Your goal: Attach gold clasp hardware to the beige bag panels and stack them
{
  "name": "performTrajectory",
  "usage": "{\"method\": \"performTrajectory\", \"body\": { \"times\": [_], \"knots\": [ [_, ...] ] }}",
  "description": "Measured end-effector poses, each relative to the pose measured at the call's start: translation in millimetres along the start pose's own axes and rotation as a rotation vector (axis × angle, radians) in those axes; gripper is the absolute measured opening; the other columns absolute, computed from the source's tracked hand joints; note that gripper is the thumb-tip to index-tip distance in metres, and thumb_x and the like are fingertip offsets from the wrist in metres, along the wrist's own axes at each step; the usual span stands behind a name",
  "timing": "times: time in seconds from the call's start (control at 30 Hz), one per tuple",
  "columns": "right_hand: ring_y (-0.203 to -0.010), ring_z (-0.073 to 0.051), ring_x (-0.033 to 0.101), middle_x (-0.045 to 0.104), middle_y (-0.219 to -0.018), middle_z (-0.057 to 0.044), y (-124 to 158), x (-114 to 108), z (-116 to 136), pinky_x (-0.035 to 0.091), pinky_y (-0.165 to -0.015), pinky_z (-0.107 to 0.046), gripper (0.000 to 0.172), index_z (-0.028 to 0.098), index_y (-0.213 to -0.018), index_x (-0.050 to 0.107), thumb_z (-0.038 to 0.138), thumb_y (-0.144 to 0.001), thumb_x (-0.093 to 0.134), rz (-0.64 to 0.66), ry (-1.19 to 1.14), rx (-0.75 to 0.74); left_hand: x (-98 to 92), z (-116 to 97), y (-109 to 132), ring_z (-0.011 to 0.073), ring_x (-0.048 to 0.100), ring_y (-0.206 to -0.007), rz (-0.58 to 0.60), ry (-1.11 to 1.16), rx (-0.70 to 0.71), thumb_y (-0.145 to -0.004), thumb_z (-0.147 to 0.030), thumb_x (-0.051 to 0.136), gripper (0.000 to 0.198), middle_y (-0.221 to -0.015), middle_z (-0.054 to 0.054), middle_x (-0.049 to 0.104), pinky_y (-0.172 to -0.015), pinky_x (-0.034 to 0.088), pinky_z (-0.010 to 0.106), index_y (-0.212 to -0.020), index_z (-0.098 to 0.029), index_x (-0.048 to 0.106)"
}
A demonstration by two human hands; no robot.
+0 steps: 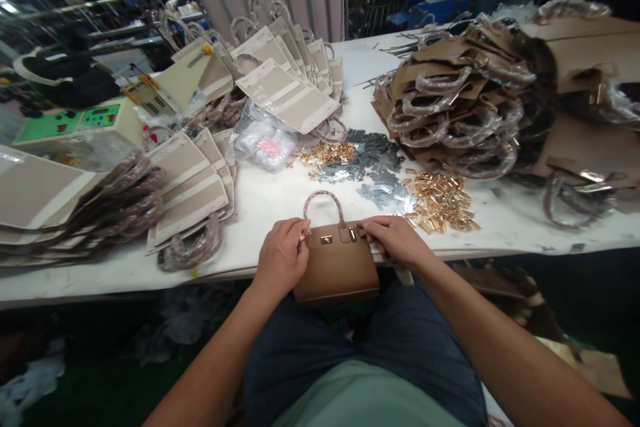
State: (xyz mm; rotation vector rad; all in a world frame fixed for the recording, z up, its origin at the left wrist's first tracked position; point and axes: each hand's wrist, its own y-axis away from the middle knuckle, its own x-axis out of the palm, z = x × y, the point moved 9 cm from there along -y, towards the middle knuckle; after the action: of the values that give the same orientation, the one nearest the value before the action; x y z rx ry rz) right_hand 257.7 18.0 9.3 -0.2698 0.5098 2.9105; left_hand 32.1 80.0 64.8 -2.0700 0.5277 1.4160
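A small brown handbag (339,273) rests against the near edge of the table, above my lap. Its wrapped handle (323,195) stands up in an arch, and gold-coloured hardware (327,239) shows on its upper front. My left hand (284,252) is closed around the bag's upper left corner, thumb at the top edge. At the upper right corner, my right hand (395,239) pinches the bag's edge or a short strap beside a gold fitting (353,235). The fingers partly hide what is gripped there.
Gold metal fittings (444,200) and grey metal plates (373,157) lie in heaps beyond the bag. Brown bag panels with wrapped handles (450,97) are piled at right. Beige panels (287,97) stack at left, near a machine with a green control panel (75,123).
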Motion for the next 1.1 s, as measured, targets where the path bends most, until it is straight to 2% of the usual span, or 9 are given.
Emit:
{"method": "performTrajectory", "body": {
  "times": [0.17, 0.37, 0.43, 0.5, 0.6, 0.7, 0.83, 0.97, 1.1],
  "knots": [
    [-0.041, -0.012, 0.046, 0.053, -0.046, 0.002, -0.2, -2.4, -0.3, 0.036, -0.042, -0.022, 0.033, 0.019, -0.069, 0.069, 0.045, -0.086, 0.060, -0.008, 0.010, 0.007, 14.7, -23.5, -18.8, 0.0330, 0.060, -0.126, 0.081, 0.028, 0.065, -0.091, -0.022, 0.061, 0.036, -0.137, 0.014, 0.068, -0.109, 0.046, 0.048, -0.126, -0.019, 0.070],
    [-0.043, -0.014, 0.047, 0.054, -0.047, 0.002, -0.9, -3.0, -0.5, 0.037, -0.045, -0.024, 0.033, 0.020, -0.068, 0.069, 0.045, -0.087, 0.059, -0.019, 0.033, 0.012, 38.3, -34.7, -35.3, 0.0385, 0.063, -0.121, 0.319, 0.076, 0.032, -0.083, -0.039, 0.074, 0.057, -0.123, 0.016, 0.074, -0.115, 0.036, 0.051, -0.137, -0.022, 0.064],
    [-0.044, -0.014, 0.048, 0.053, -0.046, 0.003, -1.1, -2.4, -2.1, 0.036, -0.046, -0.025, 0.035, 0.020, -0.067, 0.067, 0.047, -0.088, 0.059, -0.017, 0.058, 0.007, 40.0, -35.7, -44.0, 0.0416, 0.062, -0.121, 0.332, 0.125, -0.001, -0.078, -0.043, 0.080, 0.055, -0.118, 0.017, 0.074, -0.117, 0.033, 0.053, -0.126, -0.021, 0.069],
    [-0.045, -0.014, 0.049, 0.053, -0.046, 0.003, -0.7, -1.7, -4.5, 0.036, -0.048, -0.025, 0.037, 0.021, -0.067, 0.066, 0.050, -0.089, 0.061, -0.029, 0.091, -0.006, 42.5, -35.6, -52.1, 0.0421, 0.065, -0.115, 0.359, 0.143, -0.028, -0.072, -0.048, 0.084, 0.045, -0.109, 0.017, 0.075, -0.113, 0.038, 0.051, -0.106, -0.021, 0.073],
    [-0.059, -0.018, 0.060, 0.064, -0.059, 0.001, 3.6, 2.3, -1.0, 0.039, -0.057, -0.027, 0.033, 0.022, -0.072, 0.072, 0.049, -0.089, 0.066, -0.066, 0.213, -0.098, 49.7, -33.8, -56.8, 0.0383, 0.070, -0.097, 0.465, 0.095, -0.043, -0.072, -0.055, 0.083, 0.039, -0.095, 0.015, 0.076, -0.095, 0.049, 0.043, -0.087, -0.021, 0.073],
    [-0.078, -0.023, 0.069, 0.076, -0.078, -0.001, 14.2, 11.1, 6.8, 0.041, -0.068, -0.029, 0.021, 0.027, -0.081, 0.080, 0.044, -0.090, 0.071, -0.125, 0.476, -0.181, 47.9, -31.5, -52.9, 0.0346, 0.071, -0.090, 0.498, 0.097, -0.041, -0.074, -0.052, 0.080, 0.035, -0.095, 0.012, 0.077, -0.081, 0.050, 0.037, -0.092, -0.022, 0.076],
    [-0.078, -0.026, 0.072, 0.077, -0.080, -0.004, 32.2, 21.0, 19.3, 0.037, -0.064, -0.031, 0.023, 0.030, -0.094, 0.081, 0.052, -0.094, 0.073, -0.227, 0.881, -0.202, 38.4, -32.6, -36.3, 0.0308, 0.071, -0.091, 0.479, 0.214, -0.048, -0.078, -0.039, 0.076, 0.024, -0.096, 0.008, 0.079, -0.077, 0.047, 0.032, -0.098, -0.025, 0.080],
    [-0.076, -0.026, 0.073, 0.078, -0.081, -0.007, 47.2, 34.8, 31.6, 0.034, -0.061, -0.030, 0.029, 0.028, -0.100, 0.077, 0.055, -0.100, 0.066, -0.166, 1.132, -0.251, 25.8, -37.3, -21.3, 0.0303, 0.070, -0.089, 0.422, 0.254, -0.056, -0.080, -0.043, 0.076, 0.024, -0.093, 0.008, 0.078, -0.075, 0.047, 0.032, -0.094, -0.025, 0.081],
    [-0.077, -0.027, 0.074, 0.079, -0.083, -0.008, 63.0, 40.5, 35.4, 0.031, -0.059, -0.030, 0.028, 0.027, -0.102, 0.075, 0.051, -0.105, 0.061, -0.112, 1.209, -0.256, 19.4, -40.1, -12.1, 0.0255, 0.067, -0.075, 0.431, 0.277, -0.097, -0.078, -0.050, 0.078, 0.028, -0.078, 0.005, 0.074, -0.067, 0.043, 0.030, -0.084, -0.024, 0.080]
  ]
}}
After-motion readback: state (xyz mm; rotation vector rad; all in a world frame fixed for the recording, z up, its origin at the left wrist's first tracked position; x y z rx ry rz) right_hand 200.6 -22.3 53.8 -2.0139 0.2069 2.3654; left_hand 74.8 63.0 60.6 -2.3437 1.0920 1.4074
